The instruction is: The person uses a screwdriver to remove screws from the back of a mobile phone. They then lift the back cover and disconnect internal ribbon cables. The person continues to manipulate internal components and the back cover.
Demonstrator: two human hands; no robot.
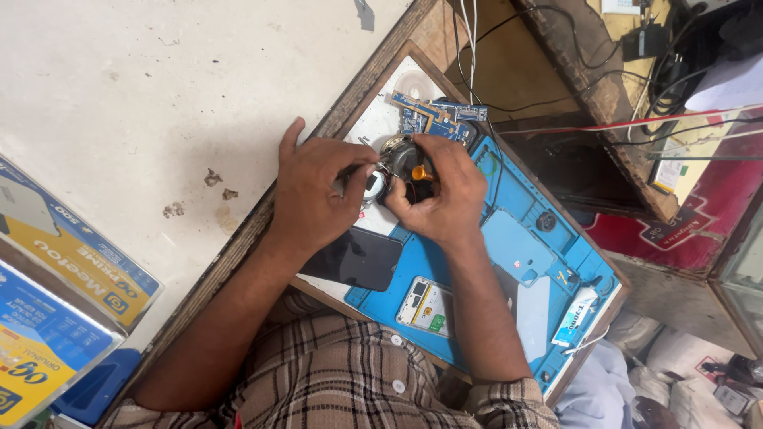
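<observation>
The right hand (445,199) is curled shut around a small screwdriver with an orange collar (420,172), its tip set down into a small round black device (405,163). The left hand (314,191) pinches the device from the other side, thumb and fingers closed on its silvery round part (373,184), steadying it. The step in hand looks like working a screw in the device's casing; the next move would call for keeping the tip seated and the grip firm so the small body does not twist.

The device sits at the upper end of the blue work mat (445,262). Just beyond it, off the mat's top edge, lies a blue circuit board (433,117). A dark phone (358,258) lies at the mat's left edge, under the left wrist. On the mat's lower part rests an opened phone body (425,306), and toward its right corner a small white tube (576,316).
</observation>
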